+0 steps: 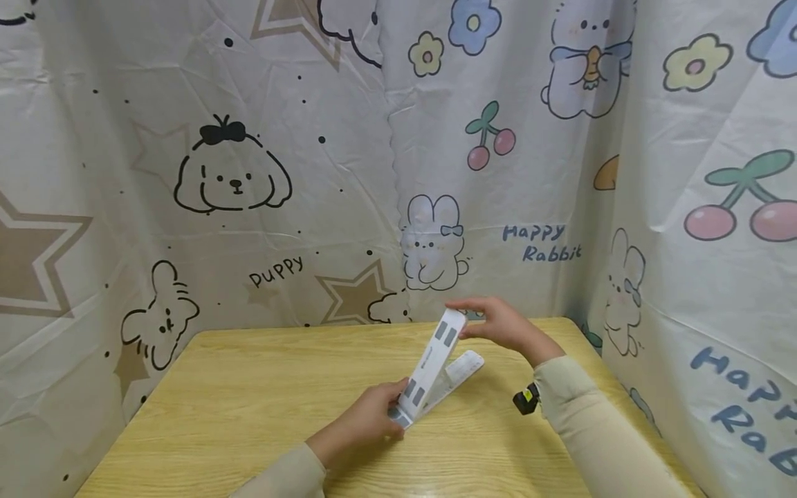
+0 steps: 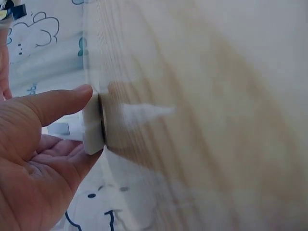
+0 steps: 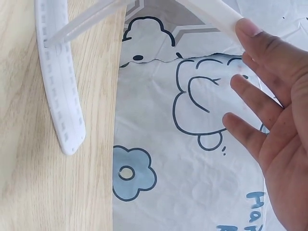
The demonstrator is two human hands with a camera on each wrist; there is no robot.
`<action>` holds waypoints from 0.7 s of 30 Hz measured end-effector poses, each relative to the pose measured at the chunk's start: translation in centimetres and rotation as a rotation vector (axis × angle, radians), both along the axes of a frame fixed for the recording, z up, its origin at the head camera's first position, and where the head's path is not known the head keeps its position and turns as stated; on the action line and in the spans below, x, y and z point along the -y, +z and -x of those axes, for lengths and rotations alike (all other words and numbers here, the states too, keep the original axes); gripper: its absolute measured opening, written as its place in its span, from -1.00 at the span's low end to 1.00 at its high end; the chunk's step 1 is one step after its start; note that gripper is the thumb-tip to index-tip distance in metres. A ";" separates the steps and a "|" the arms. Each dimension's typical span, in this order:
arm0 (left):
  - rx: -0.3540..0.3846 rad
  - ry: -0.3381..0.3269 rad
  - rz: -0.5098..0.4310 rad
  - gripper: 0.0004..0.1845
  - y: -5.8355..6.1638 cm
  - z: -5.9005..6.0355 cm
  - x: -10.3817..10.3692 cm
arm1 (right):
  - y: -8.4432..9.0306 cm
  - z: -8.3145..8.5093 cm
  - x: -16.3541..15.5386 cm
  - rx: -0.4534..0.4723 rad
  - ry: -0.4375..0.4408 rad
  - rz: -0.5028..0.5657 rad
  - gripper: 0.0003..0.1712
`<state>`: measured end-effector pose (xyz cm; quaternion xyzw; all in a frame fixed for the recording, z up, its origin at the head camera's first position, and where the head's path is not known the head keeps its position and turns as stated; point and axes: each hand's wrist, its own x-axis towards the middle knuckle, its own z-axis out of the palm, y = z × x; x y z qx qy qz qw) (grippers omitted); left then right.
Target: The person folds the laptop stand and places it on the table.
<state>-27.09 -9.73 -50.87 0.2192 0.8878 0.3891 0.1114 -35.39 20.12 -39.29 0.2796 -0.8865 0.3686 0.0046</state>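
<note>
My left hand [image 1: 367,420] is pinching the near, lower end of the white folding plastic stand [image 1: 431,366], my grip closed on its hinge end | my right hand [image 1: 501,325] is touching the raised upper arm's tip with straight, open fingers [image 3: 252,38] | the stand's lower arm is lying on the light wooden tabletop [image 1: 249,401] between my hands.
</note>
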 end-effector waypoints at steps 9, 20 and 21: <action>-0.061 -0.067 0.091 0.06 0.0 1.6 0.9 | -0.1 -0.9 0.0 -0.038 -0.095 -0.030 -0.33; -0.065 -0.099 0.090 0.02 0.2 3.4 2.2 | 0.8 -1.8 0.2 -0.047 -0.116 -0.023 -0.35; -0.066 -0.100 0.085 0.02 0.1 3.6 2.3 | 0.8 -1.8 0.2 -0.045 -0.113 -0.018 -0.36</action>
